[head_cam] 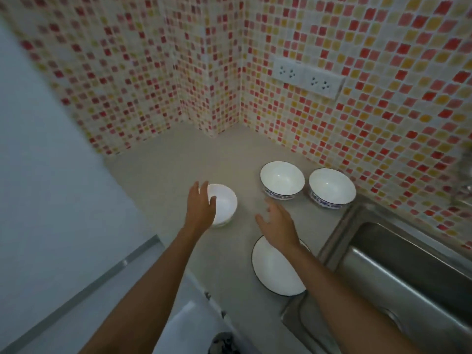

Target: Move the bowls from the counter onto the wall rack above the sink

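On the grey counter (pixel 163 175) stand three bowls. A plain white bowl (pixel 224 204) is at the left, and my left hand (pixel 200 209) hovers over its near-left rim with fingers spread, holding nothing. Two white bowls with blue patterned sides stand near the tiled wall: one in the middle (pixel 282 179), one at the right (pixel 332 187). My right hand (pixel 277 224) is open, palm down, just in front of the middle bowl and apart from it. The wall rack is out of view.
A white plate with a dark rim (pixel 274 272) lies on the counter under my right forearm. A steel sink (pixel 408 264) fills the right side. A double wall socket (pixel 306 79) sits on the mosaic wall. The counter's left edge drops off to a pale floor.
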The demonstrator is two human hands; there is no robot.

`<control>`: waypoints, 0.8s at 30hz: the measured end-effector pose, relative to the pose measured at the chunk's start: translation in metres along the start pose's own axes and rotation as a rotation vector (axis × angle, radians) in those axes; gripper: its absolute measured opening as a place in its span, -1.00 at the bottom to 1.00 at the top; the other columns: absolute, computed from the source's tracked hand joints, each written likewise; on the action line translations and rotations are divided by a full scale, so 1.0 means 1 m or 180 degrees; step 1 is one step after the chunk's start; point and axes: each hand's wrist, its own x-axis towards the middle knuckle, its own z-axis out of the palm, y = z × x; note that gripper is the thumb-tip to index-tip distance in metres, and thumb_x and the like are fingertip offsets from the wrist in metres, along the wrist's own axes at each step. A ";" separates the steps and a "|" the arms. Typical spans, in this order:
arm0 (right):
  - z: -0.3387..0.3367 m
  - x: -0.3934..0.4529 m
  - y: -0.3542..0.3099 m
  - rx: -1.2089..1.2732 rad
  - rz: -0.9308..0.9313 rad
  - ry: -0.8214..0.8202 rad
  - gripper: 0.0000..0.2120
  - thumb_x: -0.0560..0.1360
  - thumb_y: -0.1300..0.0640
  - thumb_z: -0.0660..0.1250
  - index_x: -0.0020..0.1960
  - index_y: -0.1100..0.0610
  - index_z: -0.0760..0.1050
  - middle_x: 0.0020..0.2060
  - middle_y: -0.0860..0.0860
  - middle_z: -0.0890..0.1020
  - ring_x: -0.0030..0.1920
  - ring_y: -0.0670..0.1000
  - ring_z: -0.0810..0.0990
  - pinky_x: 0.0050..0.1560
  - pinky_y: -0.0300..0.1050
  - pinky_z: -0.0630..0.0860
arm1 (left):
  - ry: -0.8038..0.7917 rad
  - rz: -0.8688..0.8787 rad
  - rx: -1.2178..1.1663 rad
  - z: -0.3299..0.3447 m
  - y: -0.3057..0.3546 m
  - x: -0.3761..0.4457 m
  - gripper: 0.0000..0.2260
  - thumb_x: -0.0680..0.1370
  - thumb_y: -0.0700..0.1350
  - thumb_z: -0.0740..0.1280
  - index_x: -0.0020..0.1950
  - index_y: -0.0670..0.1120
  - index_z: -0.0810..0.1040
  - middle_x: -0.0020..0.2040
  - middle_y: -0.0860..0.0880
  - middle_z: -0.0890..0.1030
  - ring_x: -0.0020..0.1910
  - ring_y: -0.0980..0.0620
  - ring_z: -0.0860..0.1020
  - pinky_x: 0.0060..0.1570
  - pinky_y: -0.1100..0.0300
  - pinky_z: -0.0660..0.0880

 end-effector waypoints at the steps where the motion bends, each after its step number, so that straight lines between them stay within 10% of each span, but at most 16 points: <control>1: 0.010 0.011 -0.008 -0.0014 0.0089 -0.0085 -0.48 0.52 -0.02 0.30 0.43 0.08 0.29 0.27 0.16 0.51 0.27 0.16 0.47 0.22 -0.01 0.41 | -0.0042 -0.0134 -0.0023 -0.003 -0.012 0.005 -0.52 0.61 -0.12 0.18 0.49 -0.20 0.18 0.52 -0.26 0.13 0.51 -0.20 0.08 0.46 -0.03 0.07; 16: 0.097 0.064 -0.026 0.0517 0.0745 -0.0522 -0.42 0.31 -0.06 0.16 0.28 0.16 0.39 0.07 0.23 0.61 -0.04 0.28 0.62 0.02 0.20 0.59 | -0.0660 -0.0810 -0.0754 -0.003 -0.055 0.020 -0.35 0.30 -0.05 0.07 0.36 -0.28 0.31 0.28 -0.31 0.48 0.24 -0.28 0.46 0.01 0.16 0.36; 24: 0.037 0.046 -0.015 0.0792 0.0662 0.0174 -0.59 0.45 0.09 0.18 0.27 0.15 0.43 0.09 0.13 0.62 0.05 0.17 0.60 0.04 0.13 0.59 | -0.0696 -0.0705 -0.1413 0.012 0.009 0.026 -0.65 0.60 -0.05 0.19 0.35 -0.13 0.29 0.25 -0.18 0.50 0.05 -0.07 0.46 0.04 0.07 0.45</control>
